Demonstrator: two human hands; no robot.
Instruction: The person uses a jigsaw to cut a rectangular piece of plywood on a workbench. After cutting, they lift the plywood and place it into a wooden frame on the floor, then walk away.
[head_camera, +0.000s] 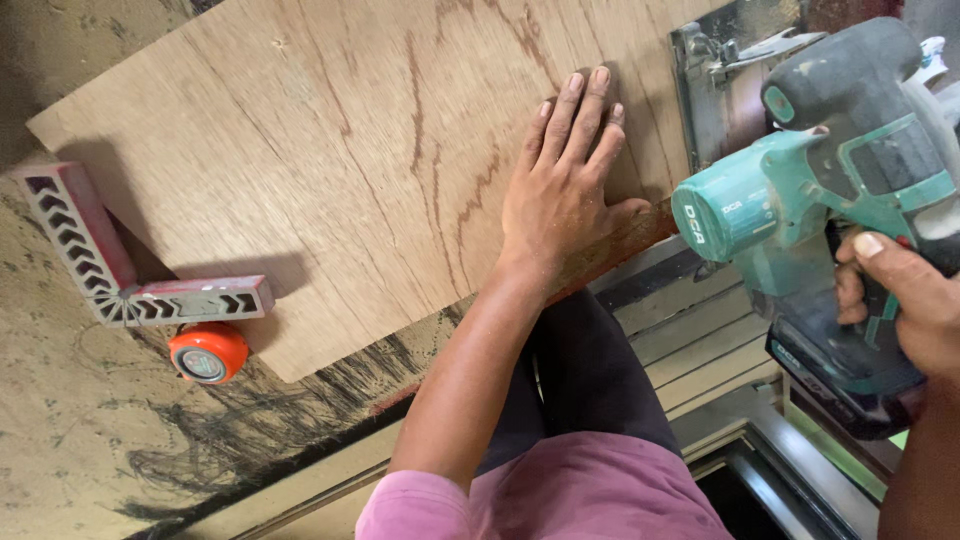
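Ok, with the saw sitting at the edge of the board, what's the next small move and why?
Probably ease the teal cordless circular saw forward along the pale plywood sheet. The right hand grips its handle, its base rests at the sheet's edge, and the left hand presses flat beside it, steadying the sheet.

I log a woodworking workshop: plywood sheet (330, 160), circular saw (840, 190), try square (120, 270), tape measure (207, 352), sawdust-strewn worktop (60, 430).

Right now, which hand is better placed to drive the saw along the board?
The right hand, probably. It already grips the handle of the green circular saw at the plywood board edge. The left hand lies flat on the board, pressing it down.
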